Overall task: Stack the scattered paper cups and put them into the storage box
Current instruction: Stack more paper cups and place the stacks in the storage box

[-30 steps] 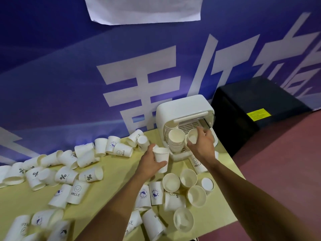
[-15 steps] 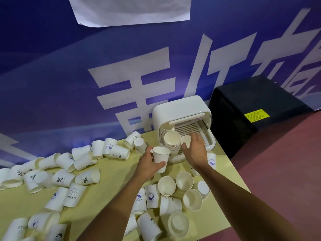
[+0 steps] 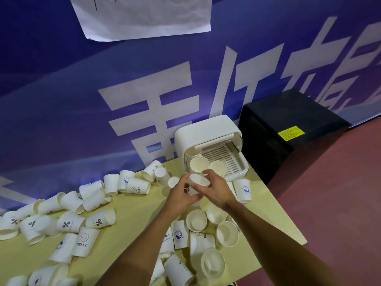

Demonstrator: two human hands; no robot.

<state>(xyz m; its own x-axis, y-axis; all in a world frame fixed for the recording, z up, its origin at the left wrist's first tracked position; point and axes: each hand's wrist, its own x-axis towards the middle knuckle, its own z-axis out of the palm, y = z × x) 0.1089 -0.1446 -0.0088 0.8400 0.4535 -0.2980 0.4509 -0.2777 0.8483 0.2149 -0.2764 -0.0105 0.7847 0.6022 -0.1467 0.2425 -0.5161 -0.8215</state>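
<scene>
both hands [image 3: 203, 193] meeting, gripping one cup [image 3: 198, 181]

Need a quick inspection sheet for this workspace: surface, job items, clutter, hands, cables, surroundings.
Surface: yellow-green table, much of it strewn with cups.
Job's things: loose paper cups lying and standing across the table; white storage box at the far edge, front open, with a cup stack inside at its left; one held cup just in front of the box.
Clutter: nothing seen besides the cups.
Hands: left hand and right hand both grip the held cup.
Cables: nothing seen.
Surroundings: blue banner behind, with a white paper sheet on it; black cabinet right of the table; red floor.
</scene>
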